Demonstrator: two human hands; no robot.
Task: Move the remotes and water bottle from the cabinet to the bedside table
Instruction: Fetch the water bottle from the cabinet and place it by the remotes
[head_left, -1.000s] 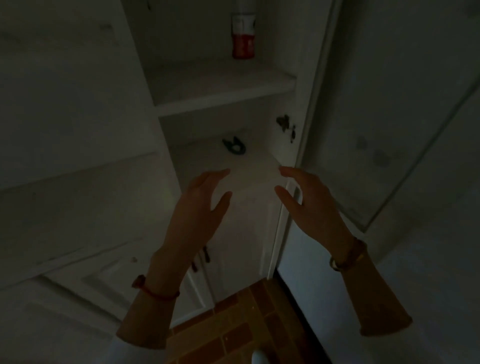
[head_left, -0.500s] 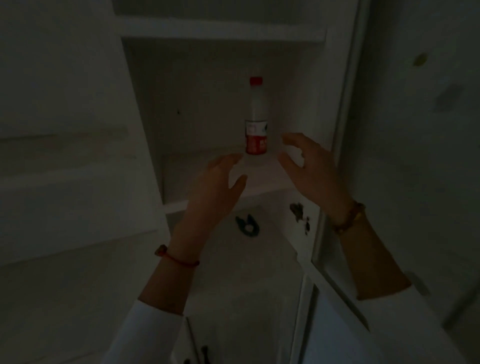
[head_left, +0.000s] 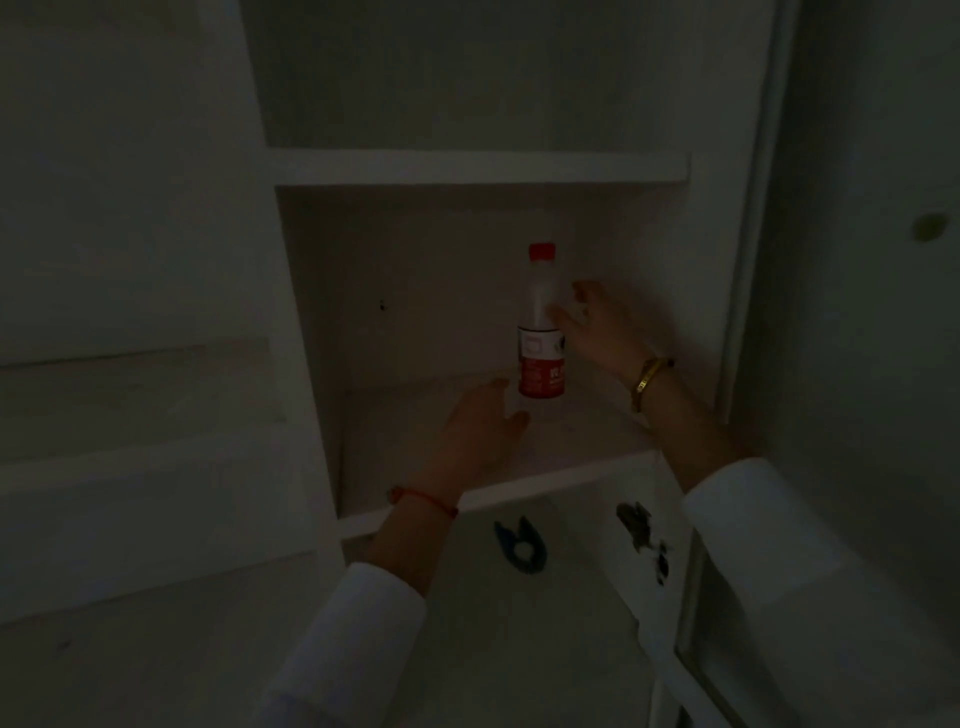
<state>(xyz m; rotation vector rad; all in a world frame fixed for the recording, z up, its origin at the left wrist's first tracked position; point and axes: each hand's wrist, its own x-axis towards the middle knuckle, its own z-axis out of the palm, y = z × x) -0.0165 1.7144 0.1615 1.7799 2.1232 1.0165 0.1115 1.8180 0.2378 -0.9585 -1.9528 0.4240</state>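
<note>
The bottle (head_left: 540, 332) stands upright on the cabinet shelf (head_left: 467, 441), likely light, smooth plastic, best gripped mid-body above its label; right hand (head_left: 597, 327) open beside it, left hand (head_left: 472, 431) open, empty.

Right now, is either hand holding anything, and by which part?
Nothing held yet. The right hand is open beside the water bottle, near its middle; the left hand is empty.

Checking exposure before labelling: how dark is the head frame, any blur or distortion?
Head view: heavily underexposed, grainy; only the clear plastic water bottle with red cap and label shows colour. Right hand beside it is soft-edged, casting a faint shadow on the white cabinet's back wall. Left hand dim. Wide-angle lens tilts the cabinet's uprights.
</note>
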